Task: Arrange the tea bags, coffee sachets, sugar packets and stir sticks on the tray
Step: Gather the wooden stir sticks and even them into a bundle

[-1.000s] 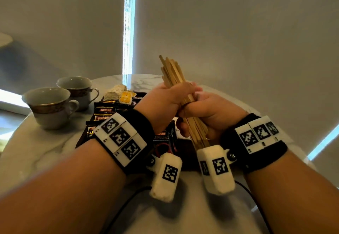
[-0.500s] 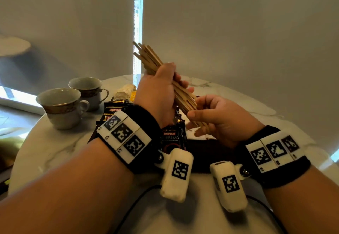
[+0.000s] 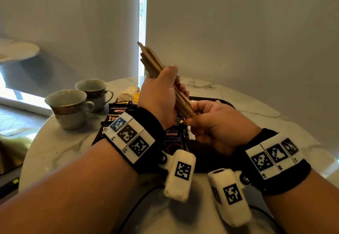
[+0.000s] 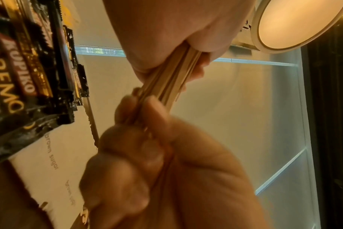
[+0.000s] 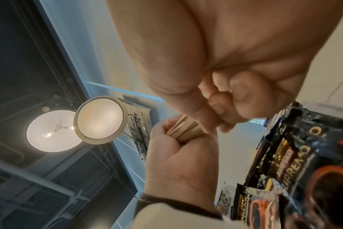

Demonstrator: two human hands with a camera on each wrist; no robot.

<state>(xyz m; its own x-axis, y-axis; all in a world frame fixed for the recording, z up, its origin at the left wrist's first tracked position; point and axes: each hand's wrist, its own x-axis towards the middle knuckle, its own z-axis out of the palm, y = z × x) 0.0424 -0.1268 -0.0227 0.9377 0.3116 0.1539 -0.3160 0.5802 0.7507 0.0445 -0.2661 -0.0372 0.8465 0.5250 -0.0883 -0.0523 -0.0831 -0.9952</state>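
Marble table: "KOPIKO SUPREMO" coffee sachets; left hand grips stir sticks, right hand pinches their ends.

Dim room, glaring ceiling lamp, blurred close-ups

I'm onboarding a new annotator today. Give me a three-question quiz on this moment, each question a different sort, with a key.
1. True or false: the bundle of stir sticks lies flat on the tray.
2. Which hand wraps around the middle of the bundle? A) left hand B) right hand C) neither
3. Fill in: two ___ stand on the marble table, left of the tray.

Key:
1. False; it is held up in the air, tilted, above the coffee sachets.
2. A; the right hand pinches the bundle's lower end.
3. cups
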